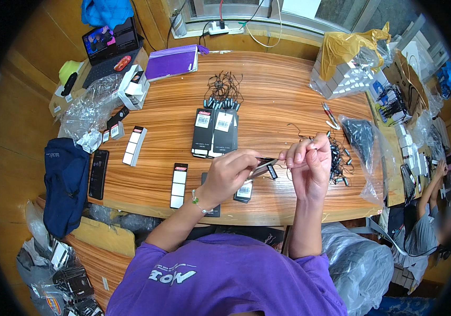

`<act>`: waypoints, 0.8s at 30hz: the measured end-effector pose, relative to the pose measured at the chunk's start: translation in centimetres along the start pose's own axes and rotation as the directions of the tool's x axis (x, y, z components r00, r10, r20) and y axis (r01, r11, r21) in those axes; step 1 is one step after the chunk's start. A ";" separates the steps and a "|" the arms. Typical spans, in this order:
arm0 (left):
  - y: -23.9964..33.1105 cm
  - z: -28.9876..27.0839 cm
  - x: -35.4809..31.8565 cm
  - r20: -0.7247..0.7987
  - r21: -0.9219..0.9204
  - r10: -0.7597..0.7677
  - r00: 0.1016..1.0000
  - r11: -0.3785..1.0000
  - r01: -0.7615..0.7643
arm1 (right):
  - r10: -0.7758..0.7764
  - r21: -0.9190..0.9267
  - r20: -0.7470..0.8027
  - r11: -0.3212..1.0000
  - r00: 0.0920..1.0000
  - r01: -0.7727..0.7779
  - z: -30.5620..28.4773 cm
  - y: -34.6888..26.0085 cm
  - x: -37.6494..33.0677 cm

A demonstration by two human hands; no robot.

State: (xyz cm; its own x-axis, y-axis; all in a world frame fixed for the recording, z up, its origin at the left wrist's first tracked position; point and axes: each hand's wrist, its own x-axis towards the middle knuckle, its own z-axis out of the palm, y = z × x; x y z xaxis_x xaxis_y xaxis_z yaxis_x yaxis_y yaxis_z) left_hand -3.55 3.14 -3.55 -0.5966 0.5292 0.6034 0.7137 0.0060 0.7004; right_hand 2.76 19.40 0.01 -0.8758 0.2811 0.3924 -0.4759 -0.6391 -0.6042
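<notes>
Over the front of the table, my left hand (229,178) is closed on the edge of a dark hang tag (261,168), which is tilted and seen partly edge-on. My right hand (310,166) is raised beside it with thumb and fingers pinched; what they hold is too small to make out. Behind and under my right hand lies a tangled pile of black tag strings (341,163) with pale blue-grey tips. Beneath my hands are a few dark tags (244,192) with white labels. A strip of white stickers (179,185) lies left of my left wrist.
Stacked dark tags (215,138) with bunched strings (224,87) stand mid-table. At the right are snips (330,116), a plastic bag (359,139) and a bagged box (341,76). At left lie a phone (98,175), purple notebook (171,63) and laptop (110,47). Another person (420,231) works far right.
</notes>
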 end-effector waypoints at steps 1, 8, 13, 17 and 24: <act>0.1 -0.4 0.3 0.056 -0.030 -0.019 0.998 0.999 0.021 | -0.001 0.017 0.015 1.000 1.000 0.001 0.1 0.0 0.1; 2.7 -0.4 1.2 0.157 -0.289 -0.299 0.941 0.898 0.333 | 0.058 0.237 0.009 0.970 0.998 -0.059 0.9 1.0 0.4; 1.7 -0.5 0.1 0.041 -0.014 -0.108 0.993 0.994 0.109 | 0.060 0.300 -0.065 0.953 0.996 -0.038 1.2 1.1 0.4; 2.3 0.7 0.0 0.082 -0.094 -0.141 0.987 0.984 0.149 | 0.061 0.308 -0.072 0.951 0.996 -0.036 1.2 1.2 0.5; 1.4 0.6 -0.4 0.069 -0.387 -0.360 0.930 0.850 0.358 | 0.026 0.002 -0.082 1.000 0.996 -0.026 0.9 0.2 0.2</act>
State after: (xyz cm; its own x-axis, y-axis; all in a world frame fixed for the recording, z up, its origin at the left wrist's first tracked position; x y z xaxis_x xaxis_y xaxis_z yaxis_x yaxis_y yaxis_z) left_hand -2.06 3.41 -3.00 -0.7867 0.5489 0.2825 0.2507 -0.1341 0.9587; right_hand 2.55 18.67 0.61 -0.8915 0.3219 0.3187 -0.4528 -0.6479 -0.6125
